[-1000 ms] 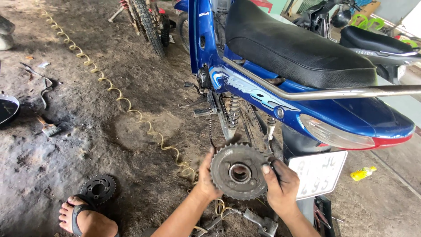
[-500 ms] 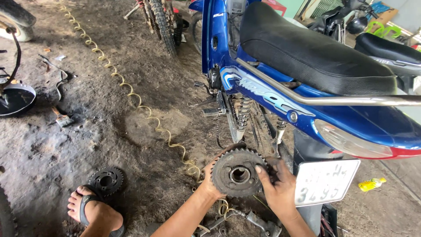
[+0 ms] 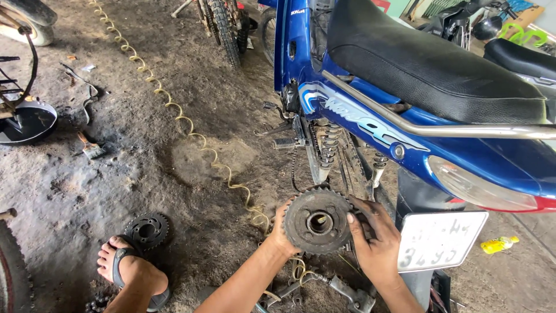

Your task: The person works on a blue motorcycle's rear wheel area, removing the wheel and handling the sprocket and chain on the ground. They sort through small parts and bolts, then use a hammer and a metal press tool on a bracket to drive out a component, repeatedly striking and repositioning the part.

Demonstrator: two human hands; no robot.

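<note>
Down low, both hands held a greasy rear sprocket hub beside a blue motorbike.

Nearest, a sandalled foot [image 3: 130, 272] rested on the dirt floor [image 3: 174, 133] with a loose sprocket [image 3: 147, 230] just beside its toes. The left hand [image 3: 282, 232] gripped the left edge of the sprocket hub [image 3: 318, 222], and the right hand [image 3: 376, 237] clasped its right edge, fingers curled over the teeth, keeping it upright, facing the camera, just above the ground by the motorbike [image 3: 417, 104] and its licence plate [image 3: 440, 240]. Beyond, a coiled yellow air hose [image 3: 191, 124] ran across the floor, and a dark oil pan [image 3: 26, 122] sat at far left.
</note>
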